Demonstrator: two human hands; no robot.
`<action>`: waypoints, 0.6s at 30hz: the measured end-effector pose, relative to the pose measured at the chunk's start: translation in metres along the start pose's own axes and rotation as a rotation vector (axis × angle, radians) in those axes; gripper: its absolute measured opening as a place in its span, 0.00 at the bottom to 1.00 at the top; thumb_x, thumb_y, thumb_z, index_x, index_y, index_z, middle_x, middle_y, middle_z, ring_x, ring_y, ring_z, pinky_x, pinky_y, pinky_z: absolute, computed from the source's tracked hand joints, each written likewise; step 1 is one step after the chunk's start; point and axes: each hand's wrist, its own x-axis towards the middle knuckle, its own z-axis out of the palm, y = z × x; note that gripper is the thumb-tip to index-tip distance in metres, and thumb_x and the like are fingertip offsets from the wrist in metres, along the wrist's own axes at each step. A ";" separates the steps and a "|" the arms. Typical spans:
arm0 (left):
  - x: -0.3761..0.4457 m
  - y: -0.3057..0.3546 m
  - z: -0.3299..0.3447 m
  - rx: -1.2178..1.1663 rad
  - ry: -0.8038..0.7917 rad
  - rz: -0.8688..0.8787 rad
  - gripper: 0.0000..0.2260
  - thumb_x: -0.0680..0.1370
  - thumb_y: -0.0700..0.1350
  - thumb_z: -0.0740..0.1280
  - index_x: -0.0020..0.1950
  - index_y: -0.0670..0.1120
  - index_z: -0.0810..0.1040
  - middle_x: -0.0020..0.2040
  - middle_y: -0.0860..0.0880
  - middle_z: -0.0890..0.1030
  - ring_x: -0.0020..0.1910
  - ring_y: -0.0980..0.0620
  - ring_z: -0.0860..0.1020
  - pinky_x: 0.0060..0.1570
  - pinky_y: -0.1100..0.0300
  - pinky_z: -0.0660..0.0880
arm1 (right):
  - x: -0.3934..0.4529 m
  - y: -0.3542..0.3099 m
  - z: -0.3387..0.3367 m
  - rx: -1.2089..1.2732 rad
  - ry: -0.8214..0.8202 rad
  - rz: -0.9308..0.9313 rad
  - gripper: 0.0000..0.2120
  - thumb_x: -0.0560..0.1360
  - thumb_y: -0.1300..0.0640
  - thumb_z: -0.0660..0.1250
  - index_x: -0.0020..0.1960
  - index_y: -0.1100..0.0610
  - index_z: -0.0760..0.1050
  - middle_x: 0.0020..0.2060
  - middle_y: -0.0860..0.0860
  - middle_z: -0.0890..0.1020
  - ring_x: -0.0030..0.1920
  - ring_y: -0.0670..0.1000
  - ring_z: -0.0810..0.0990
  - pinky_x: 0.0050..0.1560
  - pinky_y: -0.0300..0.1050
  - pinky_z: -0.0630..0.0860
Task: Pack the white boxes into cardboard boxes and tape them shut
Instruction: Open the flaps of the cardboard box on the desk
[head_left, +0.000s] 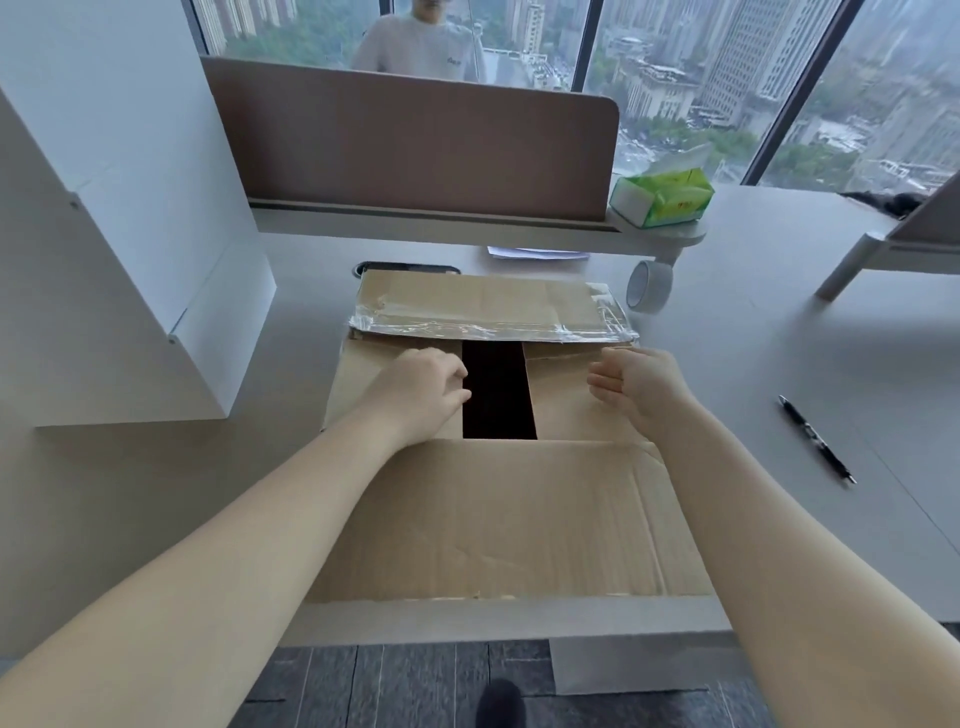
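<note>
The cardboard box (498, 467) sits on the desk (779, 364), right in front of the person. Its 2 side flaps are down, with a dark gap between them. The left hand (421, 387) presses on the left flap with fingers curled at the gap edge. The right hand (636, 387) rests on the right flap, fingers loosely bent, holding nothing. To do this well, I think both flaps should be pushed flat, then the big near flap folded over. The tape roll (649, 286) waits near the far right corner.

High-rise office: desk (727, 322), partition screen (405, 140), city-view windows (675, 67).
</note>
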 end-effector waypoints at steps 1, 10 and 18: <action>0.006 -0.001 0.001 0.017 0.007 -0.012 0.15 0.80 0.46 0.60 0.64 0.43 0.73 0.66 0.47 0.73 0.67 0.48 0.67 0.65 0.57 0.64 | 0.004 -0.001 0.003 0.108 0.004 0.041 0.14 0.77 0.68 0.56 0.59 0.76 0.69 0.42 0.63 0.77 0.40 0.59 0.77 0.57 0.48 0.77; 0.031 -0.005 0.011 0.040 0.125 -0.046 0.16 0.80 0.42 0.58 0.66 0.37 0.71 0.65 0.42 0.72 0.66 0.45 0.67 0.64 0.52 0.65 | 0.034 -0.005 0.017 0.404 0.040 0.056 0.17 0.79 0.70 0.49 0.63 0.67 0.69 0.52 0.59 0.77 0.57 0.58 0.77 0.52 0.46 0.74; 0.076 -0.010 -0.001 0.141 0.270 -0.075 0.25 0.82 0.40 0.54 0.77 0.46 0.51 0.78 0.47 0.50 0.77 0.46 0.47 0.75 0.52 0.46 | 0.081 -0.019 0.027 -0.541 0.089 -0.476 0.25 0.74 0.68 0.54 0.71 0.58 0.66 0.60 0.51 0.75 0.58 0.52 0.73 0.62 0.45 0.69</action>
